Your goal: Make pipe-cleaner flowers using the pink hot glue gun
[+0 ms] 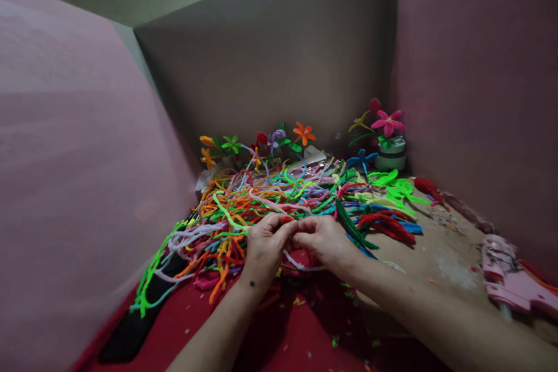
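A tangle of bright pipe cleaners (244,197) spreads from nine to twelve o'clock of the hands, partly over a red mat (196,325). The left hand (264,244) and right hand (325,239) meet fingertip to fingertip. Both pinch a small red pipe-cleaner piece (286,220), which seems to lie crosswise between them, equally near each. A pink glue gun (510,279) rests well apart at three o'clock.

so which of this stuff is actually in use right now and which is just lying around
In hand: left hand and right hand pinching a pale strand; pipe cleaner pile behind them.
Lying about: flowers at the back, potted flower, green leaves, glue gun.
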`<state>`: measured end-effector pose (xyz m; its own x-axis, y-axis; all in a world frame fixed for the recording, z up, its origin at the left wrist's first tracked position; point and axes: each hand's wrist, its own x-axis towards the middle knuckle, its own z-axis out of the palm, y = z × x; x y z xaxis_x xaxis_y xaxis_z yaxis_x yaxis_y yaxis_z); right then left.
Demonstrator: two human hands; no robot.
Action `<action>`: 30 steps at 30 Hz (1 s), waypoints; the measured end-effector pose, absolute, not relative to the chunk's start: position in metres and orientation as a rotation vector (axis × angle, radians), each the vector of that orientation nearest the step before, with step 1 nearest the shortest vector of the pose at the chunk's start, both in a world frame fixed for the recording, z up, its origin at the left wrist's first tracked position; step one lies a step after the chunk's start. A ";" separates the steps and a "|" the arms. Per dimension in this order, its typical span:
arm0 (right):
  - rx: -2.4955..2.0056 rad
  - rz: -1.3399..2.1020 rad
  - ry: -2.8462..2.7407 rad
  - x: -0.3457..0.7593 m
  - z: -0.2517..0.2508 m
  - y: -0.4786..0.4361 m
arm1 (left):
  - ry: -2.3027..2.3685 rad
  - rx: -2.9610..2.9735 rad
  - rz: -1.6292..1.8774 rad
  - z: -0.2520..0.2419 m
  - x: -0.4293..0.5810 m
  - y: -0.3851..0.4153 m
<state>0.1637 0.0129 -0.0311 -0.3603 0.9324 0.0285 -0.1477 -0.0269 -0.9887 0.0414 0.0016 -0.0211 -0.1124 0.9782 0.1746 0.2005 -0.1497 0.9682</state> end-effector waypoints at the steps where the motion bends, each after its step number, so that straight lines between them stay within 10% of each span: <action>1: -0.908 1.545 -1.348 0.164 -0.031 0.014 | 1.391 1.463 1.347 -0.021 0.041 0.002; 21: -1.061 1.408 -1.511 0.166 -0.044 0.017 | 1.481 2.164 0.834 0.000 0.027 -0.001; 30: -1.030 1.447 -1.502 0.169 -0.031 0.014 | 1.309 1.604 0.897 0.002 0.027 -0.002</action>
